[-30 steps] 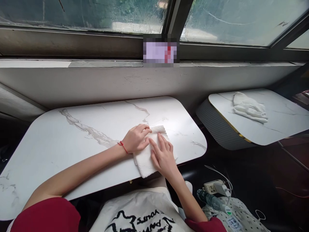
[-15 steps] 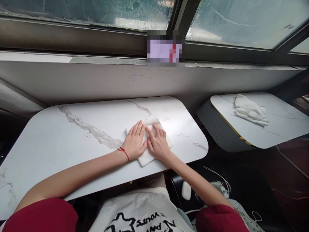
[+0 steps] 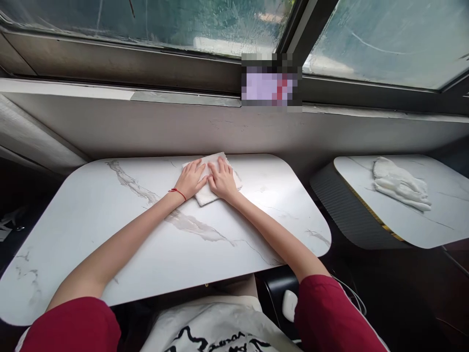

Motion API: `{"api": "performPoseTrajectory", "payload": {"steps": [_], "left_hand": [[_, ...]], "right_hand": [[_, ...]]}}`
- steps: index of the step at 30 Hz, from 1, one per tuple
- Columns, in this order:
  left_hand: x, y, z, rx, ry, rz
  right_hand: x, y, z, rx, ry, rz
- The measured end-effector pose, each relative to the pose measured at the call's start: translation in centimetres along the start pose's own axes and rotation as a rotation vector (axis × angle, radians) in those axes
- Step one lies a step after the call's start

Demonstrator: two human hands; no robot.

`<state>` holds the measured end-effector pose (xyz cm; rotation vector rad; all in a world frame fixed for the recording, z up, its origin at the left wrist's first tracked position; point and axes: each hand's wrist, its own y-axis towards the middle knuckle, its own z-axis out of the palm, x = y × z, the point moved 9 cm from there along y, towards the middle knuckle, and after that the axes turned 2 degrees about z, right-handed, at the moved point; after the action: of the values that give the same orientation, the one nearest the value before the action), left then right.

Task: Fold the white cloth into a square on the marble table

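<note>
A folded white cloth [image 3: 205, 196] lies flat near the far edge of the white marble-patterned table [image 3: 139, 259]. My left hand [image 3: 190, 178] rests on its left part, fingers stretched out and pointing toward the wall; a red string circles that wrist. Beside it, my right hand [image 3: 223, 178] presses on the cloth's right part with fingers spread. The two thumbs nearly meet over the cloth. Both palms hide much of the cloth's middle.
At the right stands a second marble-patterned table [image 3: 366, 171] with a crumpled white cloth [image 3: 401, 183] on it. A wall and a window [image 3: 176, 29] run along the back. Below the near edge sits a small white case [image 3: 289, 305] on something black.
Both hands have pushed the cloth away from me and slightly left, from the table's near part to its far edge. My arms are stretched further. The view has shifted a little.
</note>
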<state>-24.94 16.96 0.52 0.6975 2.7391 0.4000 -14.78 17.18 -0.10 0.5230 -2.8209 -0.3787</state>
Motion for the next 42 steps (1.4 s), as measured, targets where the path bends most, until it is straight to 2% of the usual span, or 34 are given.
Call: {"api": "performPoseTrajectory", "payload": {"steps": [11, 21, 28, 31, 35, 39, 42], "left_hand": [[4.1, 0.9, -1.1, -0.029, 0.011, -0.089], [4.5, 0.8, -0.7, -0.017, 0.089, -0.112], [3.8, 0.4, -1.2, 0.002, 0.154, -0.091], [3.0, -0.4, -1.5, 0.044, 0.166, -0.071], [0.9, -2.6, -1.6, 0.129, 0.140, 0.010], [-2.1, -6.4, -2.4, 0.122, 0.124, 0.105], [-4.5, -9.9, -3.4, 0.102, 0.113, 0.160]], "right_hand": [[1.9, 4.1, 1.2, 0.047, -0.040, -0.044], [2.1, 3.9, 0.8, 0.044, -0.053, -0.045], [2.3, 3.3, 0.8, 0.070, -0.102, -0.059], [3.0, 2.0, 0.4, 0.097, -0.139, -0.081], [4.6, -1.3, -0.5, 0.177, -0.260, -0.061], [6.4, -6.1, -1.4, 0.251, -0.367, -0.058], [8.0, -9.8, -2.7, 0.236, -0.401, -0.109]]}}
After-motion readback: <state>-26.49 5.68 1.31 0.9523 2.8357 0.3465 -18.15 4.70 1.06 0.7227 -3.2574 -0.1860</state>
